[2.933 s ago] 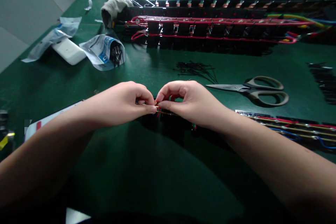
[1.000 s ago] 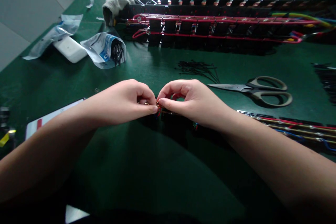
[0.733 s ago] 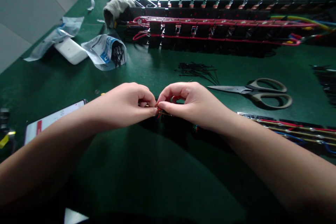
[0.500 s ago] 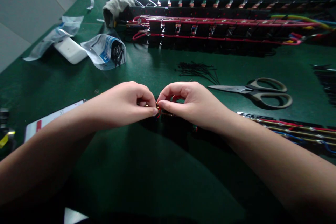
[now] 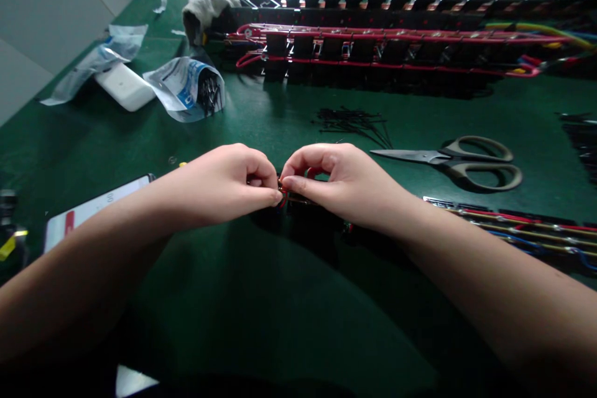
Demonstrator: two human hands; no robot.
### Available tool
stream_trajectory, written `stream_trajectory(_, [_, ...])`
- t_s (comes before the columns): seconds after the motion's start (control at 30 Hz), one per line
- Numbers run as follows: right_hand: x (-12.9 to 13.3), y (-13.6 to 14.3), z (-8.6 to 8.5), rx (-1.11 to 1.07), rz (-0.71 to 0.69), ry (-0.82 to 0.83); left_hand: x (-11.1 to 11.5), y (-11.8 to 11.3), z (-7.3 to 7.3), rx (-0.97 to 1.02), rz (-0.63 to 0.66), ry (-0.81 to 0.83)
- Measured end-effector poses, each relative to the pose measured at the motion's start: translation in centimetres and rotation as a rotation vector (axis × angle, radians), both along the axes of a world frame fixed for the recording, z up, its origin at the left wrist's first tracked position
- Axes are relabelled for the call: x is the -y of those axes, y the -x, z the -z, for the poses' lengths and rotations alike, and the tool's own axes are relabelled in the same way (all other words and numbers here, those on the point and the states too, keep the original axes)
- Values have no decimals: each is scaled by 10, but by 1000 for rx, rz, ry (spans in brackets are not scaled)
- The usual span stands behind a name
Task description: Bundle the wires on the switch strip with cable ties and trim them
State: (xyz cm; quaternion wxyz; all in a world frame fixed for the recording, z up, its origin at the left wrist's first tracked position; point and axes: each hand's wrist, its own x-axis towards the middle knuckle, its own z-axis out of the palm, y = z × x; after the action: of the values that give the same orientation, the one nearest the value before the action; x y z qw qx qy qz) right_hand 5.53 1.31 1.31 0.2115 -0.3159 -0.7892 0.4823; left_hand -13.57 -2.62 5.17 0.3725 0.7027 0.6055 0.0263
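My left hand (image 5: 233, 180) is closed, thumb and index fingertip pinched at a short red wire (image 5: 283, 199). Facing it from the right, my right hand (image 5: 333, 177) also pinches with thumb and forefinger, its tips almost touching the left ones. Whatever lies between either pair of fingertips is too small and covered to make out. Under both hands runs a dark wired strip (image 5: 301, 200) with thin brass-coloured lines, mostly hidden by fingers and shadow. Scissors (image 5: 438, 158) lie closed to the right of my right hand, and loose black cable ties (image 5: 352, 121) lie beyond the hands.
An open plastic bag (image 5: 180, 90) of black ties and a white box-like device (image 5: 125, 87) lie at back left. A phone (image 5: 93, 208) is partly under my left forearm. Long red-wired assemblies (image 5: 373, 46) span the back; another wired strip (image 5: 527, 230) lies at right.
Both hands keep almost the same pinched pose at the red wire. The view has shifted very slightly, and a small yellow bit now shows behind my left wrist.
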Motion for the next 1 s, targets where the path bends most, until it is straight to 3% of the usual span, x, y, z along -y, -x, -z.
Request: stream_trajectory(1.0, [0, 0, -1, -20, -24, 28, 0, 1, 2, 26, -6, -22])
